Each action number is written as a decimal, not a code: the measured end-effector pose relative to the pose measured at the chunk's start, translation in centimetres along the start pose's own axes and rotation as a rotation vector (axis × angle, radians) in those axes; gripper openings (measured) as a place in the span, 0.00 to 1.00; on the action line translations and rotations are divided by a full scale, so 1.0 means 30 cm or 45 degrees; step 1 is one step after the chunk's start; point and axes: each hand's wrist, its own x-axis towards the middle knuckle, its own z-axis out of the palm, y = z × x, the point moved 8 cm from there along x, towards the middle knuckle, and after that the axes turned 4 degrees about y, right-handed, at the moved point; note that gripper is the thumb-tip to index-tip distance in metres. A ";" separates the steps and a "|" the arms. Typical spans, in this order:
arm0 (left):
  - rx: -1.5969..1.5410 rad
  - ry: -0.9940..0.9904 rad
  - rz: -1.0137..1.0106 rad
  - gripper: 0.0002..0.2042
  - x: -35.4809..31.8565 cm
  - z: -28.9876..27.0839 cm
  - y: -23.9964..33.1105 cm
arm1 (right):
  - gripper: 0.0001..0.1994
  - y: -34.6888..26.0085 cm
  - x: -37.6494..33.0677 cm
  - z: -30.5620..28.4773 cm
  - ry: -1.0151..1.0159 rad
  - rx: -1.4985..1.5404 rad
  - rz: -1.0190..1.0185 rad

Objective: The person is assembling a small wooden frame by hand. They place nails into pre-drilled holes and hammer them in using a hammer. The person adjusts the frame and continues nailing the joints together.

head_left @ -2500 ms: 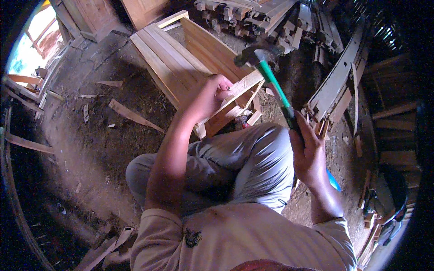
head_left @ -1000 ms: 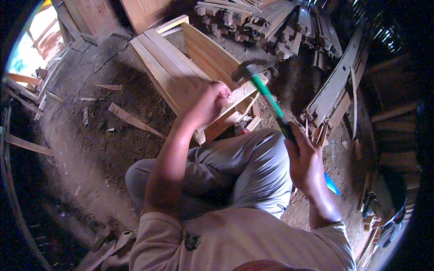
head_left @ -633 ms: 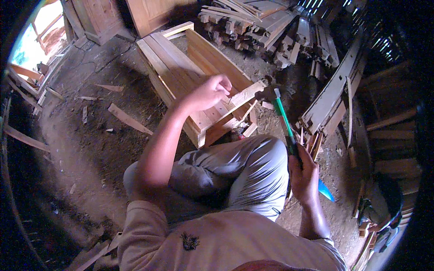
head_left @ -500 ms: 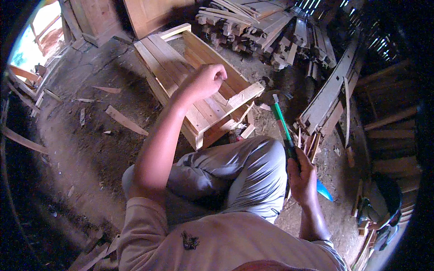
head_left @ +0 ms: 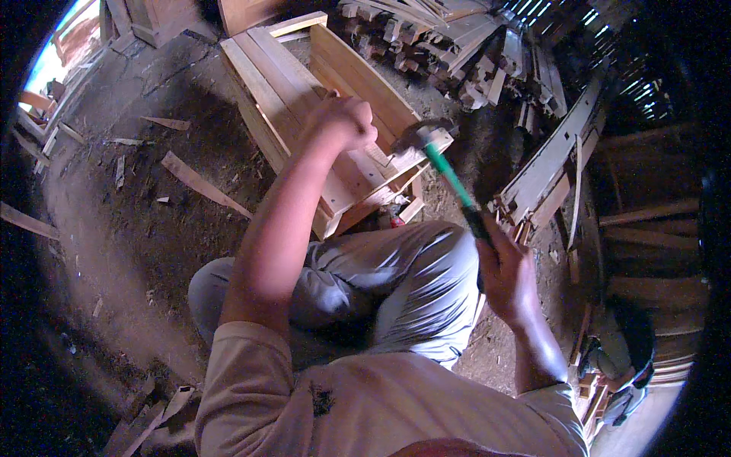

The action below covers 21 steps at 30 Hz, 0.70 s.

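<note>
I sit on the dirt floor with a light wooden crate [head_left: 283, 76] in front of my knees. My left hand [head_left: 340, 122] rests closed on the crate's slats near its right end. It may pinch something small, but I cannot make it out. My right hand [head_left: 506, 270] grips the green handle of a hammer [head_left: 445, 171]. The hammer's dark head sits right at the crate's right-hand corner rail, just right of my left hand.
A heap of short wood offcuts [head_left: 449, 38] lies behind the crate. Long planks [head_left: 556, 152] lean at the right. A loose slat [head_left: 202, 183] and splinters lie on the dirt floor [head_left: 114, 251] to the left. More scraps [head_left: 148, 415] sit near my left hip.
The hammer went up, came down beside the crate, and now its head is back at the crate's right corner. My left hand shifted a little along the slats.
</note>
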 end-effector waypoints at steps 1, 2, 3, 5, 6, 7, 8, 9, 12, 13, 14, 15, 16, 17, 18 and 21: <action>0.003 -0.063 -0.010 0.15 0.005 -0.004 -0.003 | 0.19 -0.001 0.003 -0.007 0.029 -0.025 -0.046; 0.006 -0.127 -0.020 0.15 0.003 -0.002 -0.006 | 0.19 0.018 0.003 -0.027 0.055 -0.052 0.073; 0.001 -0.128 -0.035 0.15 -0.006 -0.002 -0.011 | 0.19 0.029 0.000 -0.044 0.158 0.109 0.190; -0.011 -0.124 -0.034 0.15 0.000 0.002 -0.005 | 0.19 0.038 -0.010 -0.037 0.216 0.284 0.319; -0.045 -0.022 -0.017 0.15 0.004 0.006 -0.008 | 0.19 0.052 -0.018 -0.020 0.249 0.346 0.306; -0.074 0.084 -0.003 0.16 0.004 0.002 -0.012 | 0.19 0.007 0.005 -0.002 0.090 0.087 0.089; -0.105 0.190 0.011 0.17 0.006 -0.005 -0.018 | 0.19 -0.040 0.014 0.016 -0.025 -0.150 -0.149; -0.080 0.089 0.020 0.17 0.019 0.027 -0.027 | 0.19 -0.034 0.018 -0.003 -0.005 -0.139 -0.089; -0.021 -0.062 0.036 0.18 0.000 0.004 -0.021 | 0.20 0.008 0.009 -0.054 0.111 0.134 0.279; -0.009 -0.070 0.024 0.16 -0.001 0.003 -0.018 | 0.20 0.014 0.002 -0.083 0.188 0.255 0.428; 0.003 -0.078 0.010 0.15 0.000 0.001 -0.015 | 0.21 0.004 0.001 -0.098 0.300 0.277 0.326; 0.016 -0.086 -0.004 0.14 -0.001 0.000 -0.012 | 0.21 0.002 -0.004 -0.083 0.350 0.226 0.182; -0.030 -0.104 -0.052 0.14 0.006 0.012 -0.017 | 0.21 -0.001 -0.008 -0.069 0.405 0.170 0.037; -0.077 -0.122 -0.100 0.14 0.011 0.026 -0.020 | 0.21 -0.016 -0.002 -0.037 0.259 0.023 -0.039; -0.124 -0.139 -0.148 0.14 0.016 0.038 -0.026 | 0.21 -0.033 -0.003 -0.004 0.123 -0.114 -0.128; -0.035 -0.163 -0.040 0.14 0.014 0.025 -0.008 | 0.20 -0.052 0.007 -0.030 0.188 -0.276 -0.253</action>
